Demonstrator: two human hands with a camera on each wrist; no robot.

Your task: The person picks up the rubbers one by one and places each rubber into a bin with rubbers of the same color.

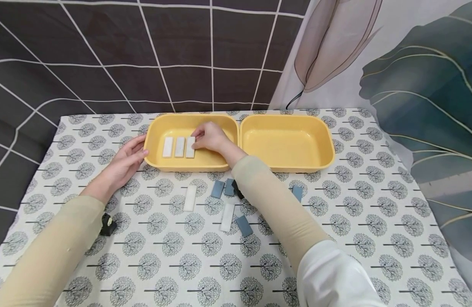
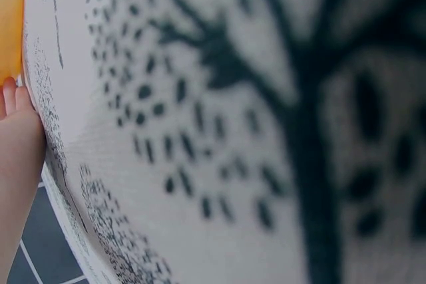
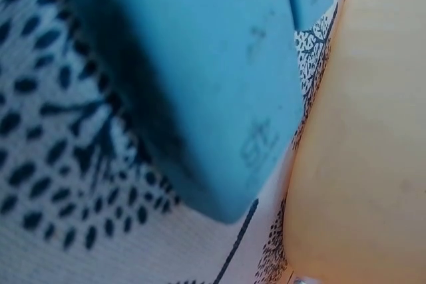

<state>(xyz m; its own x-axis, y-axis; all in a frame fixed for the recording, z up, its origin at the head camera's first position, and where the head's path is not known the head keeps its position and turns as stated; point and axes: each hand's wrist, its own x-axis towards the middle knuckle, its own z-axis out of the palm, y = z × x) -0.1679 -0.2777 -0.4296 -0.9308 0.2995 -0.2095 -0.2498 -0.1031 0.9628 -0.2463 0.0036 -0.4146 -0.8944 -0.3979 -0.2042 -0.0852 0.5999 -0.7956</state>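
My right hand (image 1: 213, 136) reaches into the left yellow tray (image 1: 186, 167), its thumb and fingertips pinching the right side of a white block (image 1: 189, 147). Two more white blocks stand in line to its left, an outer block (image 1: 167, 147) and a middle block (image 1: 179, 147). Against the tray's left end, my left hand (image 1: 126, 160) rests with fairly straight fingers along the outside wall and the thumb tip at the rim. The wrist views show the left hand's edge beside the tray and, near the right forearm, a blue eraser (image 3: 219, 98) with a faint mark like 4B.
A second yellow tray (image 1: 287, 168) adjoins on the right. On the tree-print cloth in front lie white blocks (image 1: 189, 198) and several blue erasers (image 1: 244, 226), some beside the right forearm. A small black device (image 1: 107, 224) sits by the left forearm. A dark tiled-pattern wall (image 1: 174, 38) rises behind.
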